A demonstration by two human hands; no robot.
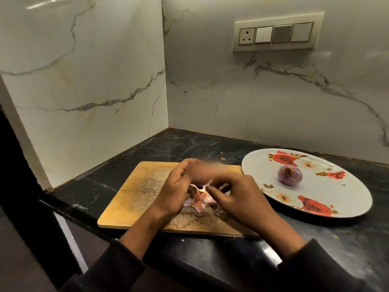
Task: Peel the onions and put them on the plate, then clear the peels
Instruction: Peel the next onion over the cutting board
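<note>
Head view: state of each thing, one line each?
Onion in hands: blurred, partly peeled, held over the board.
Left hand: grips the onion.
Right hand: pinches a strip of peel.
Peels: loose pile on the board.
Cutting board: flat on the counter.
Peeled onion: resting on the plate.
Plate: on the counter, right of the board.

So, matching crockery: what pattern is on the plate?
White plate with red roses, head view.
</note>
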